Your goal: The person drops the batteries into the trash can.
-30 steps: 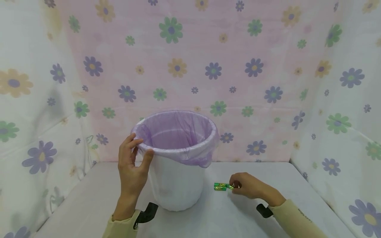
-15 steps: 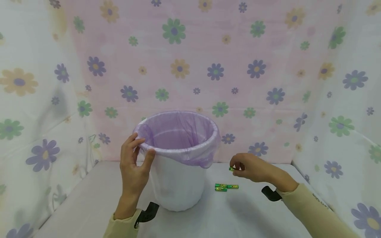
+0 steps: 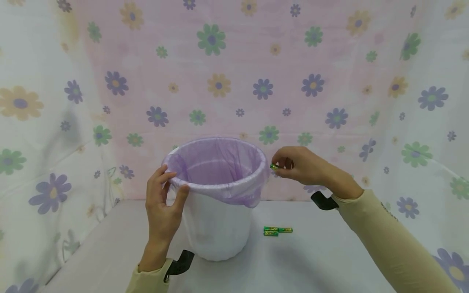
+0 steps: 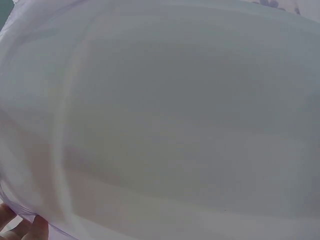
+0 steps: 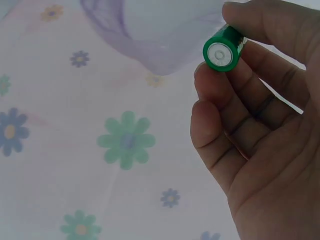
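Observation:
A white trash bin (image 3: 220,228) stands upright, lined with a thin purple trash bag (image 3: 253,197) folded over its rim. My left hand (image 3: 163,215) grips the bin's left rim through the bag, thumb outside and fingertips over the edge. Just right of the rim, my right hand (image 3: 307,167) pinches a green battery (image 5: 221,54) between thumb and fingers, raised off the table. In the right wrist view the battery's flat silver end faces the camera. Several more green batteries (image 3: 271,234) lie together on the table right of the bin. The left wrist view is mostly filled by the bin's wall (image 4: 175,125).
The table (image 3: 278,268) has a white cover. Flower-print cloth (image 3: 286,61) hangs behind it and along both sides. Black wrist mounts (image 3: 179,262) are strapped at the sleeves.
My right hand has lifted one battery off the table, then carried it up and left to beside the bin's rim. My left hand stays on the rim.

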Available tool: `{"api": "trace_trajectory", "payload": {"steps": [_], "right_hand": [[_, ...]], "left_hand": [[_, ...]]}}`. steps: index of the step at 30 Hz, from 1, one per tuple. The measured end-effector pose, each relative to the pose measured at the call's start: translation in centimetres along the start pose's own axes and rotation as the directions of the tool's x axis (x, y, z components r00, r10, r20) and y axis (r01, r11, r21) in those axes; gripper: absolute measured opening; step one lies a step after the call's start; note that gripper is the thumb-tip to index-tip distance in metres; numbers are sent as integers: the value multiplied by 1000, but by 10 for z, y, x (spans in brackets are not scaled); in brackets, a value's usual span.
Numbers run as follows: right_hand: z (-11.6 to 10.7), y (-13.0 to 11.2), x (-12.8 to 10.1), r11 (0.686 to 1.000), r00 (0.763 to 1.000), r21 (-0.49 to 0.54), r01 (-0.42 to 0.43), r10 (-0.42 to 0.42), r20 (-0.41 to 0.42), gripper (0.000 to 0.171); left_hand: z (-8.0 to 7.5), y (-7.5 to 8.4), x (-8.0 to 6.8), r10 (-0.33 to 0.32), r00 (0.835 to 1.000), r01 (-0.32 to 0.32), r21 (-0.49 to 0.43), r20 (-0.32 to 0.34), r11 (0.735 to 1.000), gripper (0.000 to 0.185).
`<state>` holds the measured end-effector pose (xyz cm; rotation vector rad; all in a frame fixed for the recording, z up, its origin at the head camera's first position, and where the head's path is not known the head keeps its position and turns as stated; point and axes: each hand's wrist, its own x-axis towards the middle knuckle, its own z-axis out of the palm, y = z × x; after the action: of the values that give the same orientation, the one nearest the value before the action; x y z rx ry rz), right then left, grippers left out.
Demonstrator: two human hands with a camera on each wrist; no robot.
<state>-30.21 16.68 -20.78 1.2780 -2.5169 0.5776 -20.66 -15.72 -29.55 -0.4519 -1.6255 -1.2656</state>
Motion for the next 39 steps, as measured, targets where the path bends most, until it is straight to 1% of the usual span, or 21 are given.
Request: {"api": "trace_trajectory", "payload": {"steps": [4,8,13,18,23,28,34,39], "right_hand": [[-5,-8,19,1000,1000,-8,13,-13,12,15],[-3,-16,39,999,999,3,33,-33,21,14],[9,-23,61,999,999,42,25,-27,32,13],[21,-27,78,998,998,59,23,-26,53,12],[33,-26,92,997,997,77,30,-35,75,9],[43,-25,104,996,994,88,-12,2,110,9],[47,-30,111,994,990,97,-46,33,138,10],[52,-31,115,994,984,87,-69,53,172,10]], "left_hand": [[0,3,0,-5,1000,5,8,0,1000,35],[-1,5,0,-6,1000,6,22,-2,1000,35],[-1,3,1,7,1000,-7,20,-3,1000,35],[-1,4,1,6,1000,-6,17,-1,1000,35],[0,4,1,7,1000,-7,15,5,1000,36],[-1,3,1,4,1000,-4,23,12,1000,36],[-2,-2,0,-7,1000,6,46,15,999,38],[-1,0,0,-12,1000,11,42,17,999,37]]}}
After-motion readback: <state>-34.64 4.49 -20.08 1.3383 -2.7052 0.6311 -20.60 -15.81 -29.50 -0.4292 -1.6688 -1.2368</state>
